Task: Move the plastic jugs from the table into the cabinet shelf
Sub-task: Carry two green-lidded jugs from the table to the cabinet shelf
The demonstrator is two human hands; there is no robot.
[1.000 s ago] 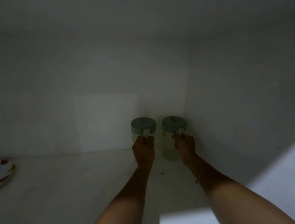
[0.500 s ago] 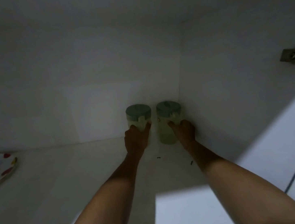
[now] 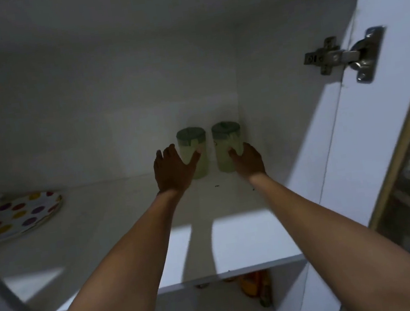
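Observation:
Two pale green plastic jugs with darker green lids stand upright side by side in the back right corner of the white cabinet shelf (image 3: 118,220). The left jug (image 3: 194,141) and the right jug (image 3: 224,136) are a small gap apart. My left hand (image 3: 171,170) is in front of the left jug with fingers spread, only the thumb tip by its handle. My right hand (image 3: 249,161) sits low at the front right of the right jug, loosely cupped, thumb against its handle. Both jugs rest on the shelf.
A white plate with coloured dots (image 3: 15,216) lies at the shelf's left end. The cabinet's right wall is close beside the right jug. A metal hinge (image 3: 343,56) holds the open door (image 3: 379,130) at right. Orange and yellow items (image 3: 256,285) sit on the shelf below.
Both hands were closed on the jug handles; now they have let go and drawn back a little, the left hand spreading its fingers. The view has pulled back from the shelf.

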